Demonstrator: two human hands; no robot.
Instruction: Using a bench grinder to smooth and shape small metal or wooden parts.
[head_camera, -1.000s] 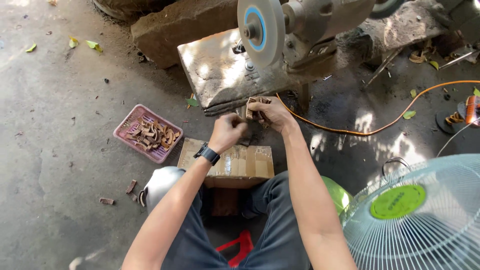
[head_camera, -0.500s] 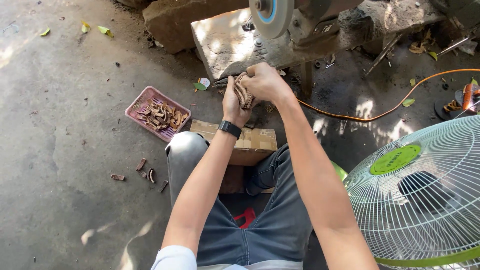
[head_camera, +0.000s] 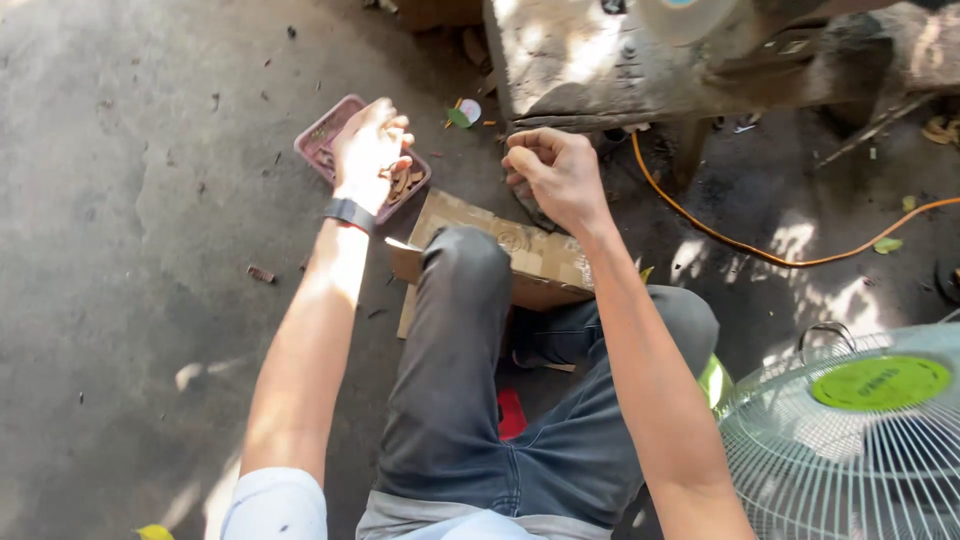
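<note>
My left hand (head_camera: 368, 148), a black watch on its wrist, hovers over a pink tray (head_camera: 316, 138) of small brown wooden pieces. Its fingers are curled in, and I cannot tell whether anything is inside them. My right hand (head_camera: 555, 172) is a closed fist just in front of the grinder's block. A small dark piece (head_camera: 528, 210) shows under its fingers. Below both hands, a cardboard box (head_camera: 535, 262) rests against my raised left knee.
A bench grinder wheel (head_camera: 688, 14) sits on a rough block (head_camera: 570, 60) at the top. An orange cable (head_camera: 760, 255) runs right across the concrete floor. A fan with a green hub (head_camera: 860, 430) stands at lower right. Loose wooden bits (head_camera: 260, 273) lie on the floor to the left.
Both hands were together at the grinder's block holding brown pieces. The left hand has since swung left over the pink tray, and the right stays near the block. My view has tilted down.
</note>
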